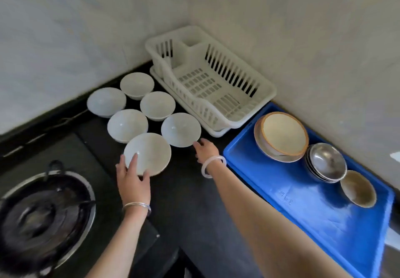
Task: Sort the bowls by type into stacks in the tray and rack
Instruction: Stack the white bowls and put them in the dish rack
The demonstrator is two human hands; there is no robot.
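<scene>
Several white bowls stand on the black counter (184, 191). My left hand (132, 178) grips the rim of the nearest white bowl (149, 152), which is tilted toward me. My right hand (205, 150) touches the near edge of another white bowl (180, 129), fingers spread. The white dish rack (266, 91) stands bare in the corner. In the blue tray (281, 191) sit a stack of large tan-rimmed bowls (283, 135), a stack of steel bowls (326, 162) and a small brown bowl (358, 188).
A gas burner with a dark pan support (43, 217) lies at the lower left. Tiled walls (303, 29) close in the corner behind the rack and tray.
</scene>
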